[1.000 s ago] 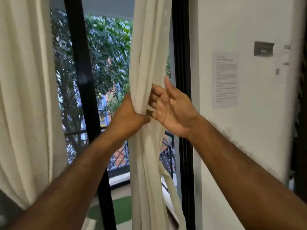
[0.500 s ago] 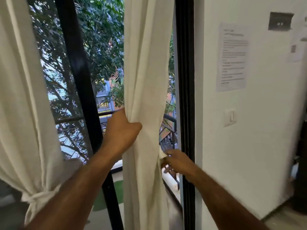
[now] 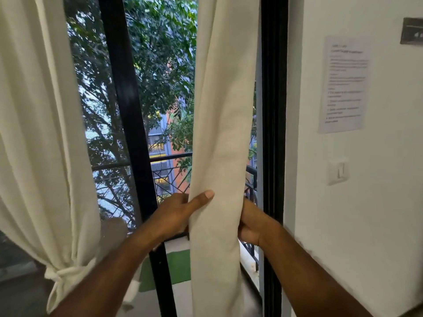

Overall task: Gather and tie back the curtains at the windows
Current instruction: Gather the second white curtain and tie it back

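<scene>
A cream curtain (image 3: 224,115) hangs gathered into a narrow column in front of the window, near the right frame. My left hand (image 3: 176,213) grips its left edge at waist height, thumb lying across the front of the cloth. My right hand (image 3: 251,221) holds the right edge from behind at the same height, its fingers hidden by the fabric. At the left a second cream curtain (image 3: 34,133) hangs tied back with a knotted cloth band (image 3: 60,273) low down.
A black window frame post (image 3: 128,124) stands between the two curtains, another (image 3: 273,133) at the right. A white wall (image 3: 377,202) carries a printed sheet (image 3: 344,84) and a light switch (image 3: 338,170). A balcony railing (image 3: 169,175) and trees lie outside.
My right hand went from open near the curtain, down to its lower right edge, and now holds the cloth level with my left hand. The view dropped and moved closer.
</scene>
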